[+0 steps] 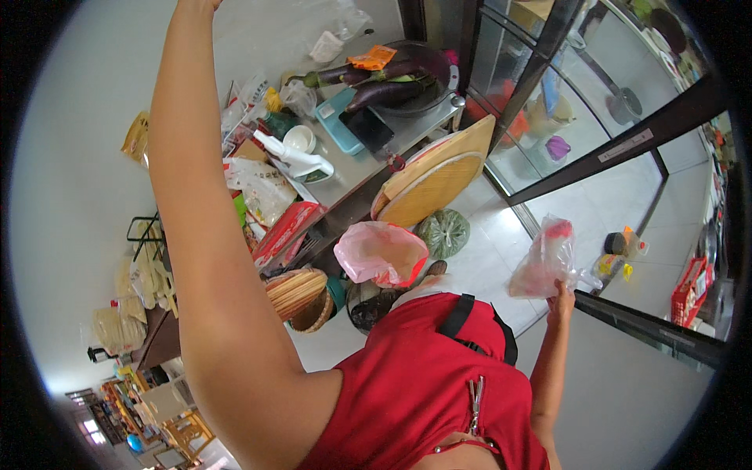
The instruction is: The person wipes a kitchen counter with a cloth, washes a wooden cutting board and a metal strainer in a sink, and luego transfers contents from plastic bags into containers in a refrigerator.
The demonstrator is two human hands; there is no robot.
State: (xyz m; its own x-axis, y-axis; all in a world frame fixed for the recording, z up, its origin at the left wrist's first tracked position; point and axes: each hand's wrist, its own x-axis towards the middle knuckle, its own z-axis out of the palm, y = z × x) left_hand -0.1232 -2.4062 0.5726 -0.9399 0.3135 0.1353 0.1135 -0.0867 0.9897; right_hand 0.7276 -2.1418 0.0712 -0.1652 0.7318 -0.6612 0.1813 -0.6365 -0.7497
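My left arm stretches up along the left side; only the wrist and edge of my left hand (pixel 205 3) show at the top rim, and the fingers are cut off. On the right, my right hand (pixel 562 298) grips a clear plastic bag (pixel 537 264) by its gathered end, with something reddish inside. Dark purple eggplants (pixel 385 94) lie in and over a dark basin (pixel 435 103) on a metal table (pixel 358 176). An orange packet (pixel 373 58) rests on them. Beside them are a blue plastic tray (pixel 336 126), a black smartphone (pixel 369 129) and a white bowl (pixel 299 140).
A white spray bottle (pixel 294 157) and a red box (pixel 288 235) crowd the table. Below stand round wooden boards (pixel 437 185), a pink-lined bin (pixel 376 252), a bag of greens (pixel 445 234) and a wicker basket (pixel 311 314). Dark-framed glass doors (pixel 623 141) stand at right, with bottles (pixel 611 265) beyond.
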